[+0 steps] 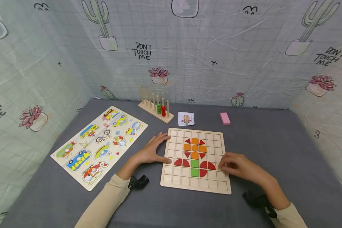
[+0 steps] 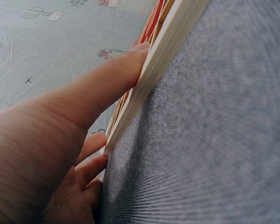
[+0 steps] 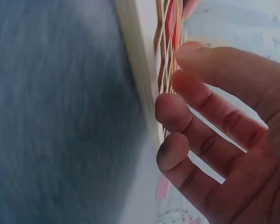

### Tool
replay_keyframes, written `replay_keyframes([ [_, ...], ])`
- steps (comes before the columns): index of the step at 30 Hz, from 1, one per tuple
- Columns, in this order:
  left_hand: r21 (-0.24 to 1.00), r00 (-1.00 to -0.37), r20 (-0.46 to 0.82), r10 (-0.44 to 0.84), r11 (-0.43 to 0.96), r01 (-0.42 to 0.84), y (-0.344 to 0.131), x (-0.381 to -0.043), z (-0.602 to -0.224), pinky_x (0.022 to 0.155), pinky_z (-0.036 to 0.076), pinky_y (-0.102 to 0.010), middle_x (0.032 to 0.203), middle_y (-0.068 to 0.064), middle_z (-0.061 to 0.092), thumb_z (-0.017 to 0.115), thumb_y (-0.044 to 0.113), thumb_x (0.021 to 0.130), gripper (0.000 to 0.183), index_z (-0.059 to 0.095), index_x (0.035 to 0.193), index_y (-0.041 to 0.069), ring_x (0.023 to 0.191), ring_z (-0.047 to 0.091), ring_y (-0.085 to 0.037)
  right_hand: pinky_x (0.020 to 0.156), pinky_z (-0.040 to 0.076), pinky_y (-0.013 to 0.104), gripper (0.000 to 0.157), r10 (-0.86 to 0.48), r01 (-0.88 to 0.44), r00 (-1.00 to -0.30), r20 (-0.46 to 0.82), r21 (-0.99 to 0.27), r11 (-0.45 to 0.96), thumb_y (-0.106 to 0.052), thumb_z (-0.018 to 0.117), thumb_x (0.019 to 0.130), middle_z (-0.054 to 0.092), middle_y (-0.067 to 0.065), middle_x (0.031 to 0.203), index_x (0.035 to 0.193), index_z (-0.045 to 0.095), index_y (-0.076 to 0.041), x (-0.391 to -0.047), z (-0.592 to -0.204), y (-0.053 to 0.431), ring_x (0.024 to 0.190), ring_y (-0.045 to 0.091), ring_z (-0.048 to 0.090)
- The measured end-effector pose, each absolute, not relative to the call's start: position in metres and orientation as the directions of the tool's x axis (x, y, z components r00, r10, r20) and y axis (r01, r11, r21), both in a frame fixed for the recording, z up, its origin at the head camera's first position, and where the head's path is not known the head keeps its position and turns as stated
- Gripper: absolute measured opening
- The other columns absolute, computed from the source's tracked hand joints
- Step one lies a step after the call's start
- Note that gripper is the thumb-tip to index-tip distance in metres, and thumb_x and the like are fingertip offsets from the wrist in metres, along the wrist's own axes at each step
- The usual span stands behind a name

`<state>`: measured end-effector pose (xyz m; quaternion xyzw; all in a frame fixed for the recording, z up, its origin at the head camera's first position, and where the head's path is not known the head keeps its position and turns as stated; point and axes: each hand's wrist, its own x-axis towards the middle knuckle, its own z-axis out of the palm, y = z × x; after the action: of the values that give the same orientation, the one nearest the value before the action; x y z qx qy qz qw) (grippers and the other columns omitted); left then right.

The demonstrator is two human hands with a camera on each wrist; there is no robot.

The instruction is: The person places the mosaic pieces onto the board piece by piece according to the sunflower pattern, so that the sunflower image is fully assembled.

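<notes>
A square wooden grid board [image 1: 195, 189] lies on the grey table, bearing a pattern of orange squares, an orange circle [image 1: 195, 148], red triangles [image 1: 202, 142], green squares [image 1: 194, 172] and red quarter-circles [image 1: 203, 173]. My left hand [image 1: 151, 152] spreads along the board's left side. In the left wrist view, its thumb [image 2: 114, 74] rests on the board's edge [image 2: 165, 53], with other fingertips touching farther along. At the right side of the board, my right hand [image 1: 239, 165] has its fingers loosely bent at the rim. The right wrist view shows no piece between thumb [image 3: 196, 56] and fingers.
To the left lies a wooden vehicle puzzle [image 1: 102, 145]. Behind the board stand a peg rack [image 1: 156, 114] with green and red beads, a small pattern card [image 1: 186, 118] and a pink block [image 1: 224, 118]. A printed cloth [image 1: 205, 76] hangs behind the table.
</notes>
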<state>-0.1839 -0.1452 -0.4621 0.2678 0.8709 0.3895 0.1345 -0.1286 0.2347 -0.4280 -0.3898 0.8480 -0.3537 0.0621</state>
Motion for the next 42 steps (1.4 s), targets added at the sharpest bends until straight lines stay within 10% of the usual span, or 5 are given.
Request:
replay_keyframes([
  [42, 0.733, -0.83, -0.05, 0.555, 0.585, 0.347, -0.145, -0.184, -0.463, 0.122, 0.0, -0.047, 0.161, -0.011, 0.021, 0.084, 0.037, 0.075, 0.096, 0.033, 0.152, 0.011, 0.151, 0.003, -0.029, 0.055, 0.046, 0.025, 0.023, -0.517, -0.49, -0.851, 0.09, -0.49, 0.721, 0.0, 0.08, 0.076, 0.055, 0.002, 0.091, 0.095, 0.068, -0.002, -0.131, -0.428, 0.309, 0.068, 0.003, 0.047],
])
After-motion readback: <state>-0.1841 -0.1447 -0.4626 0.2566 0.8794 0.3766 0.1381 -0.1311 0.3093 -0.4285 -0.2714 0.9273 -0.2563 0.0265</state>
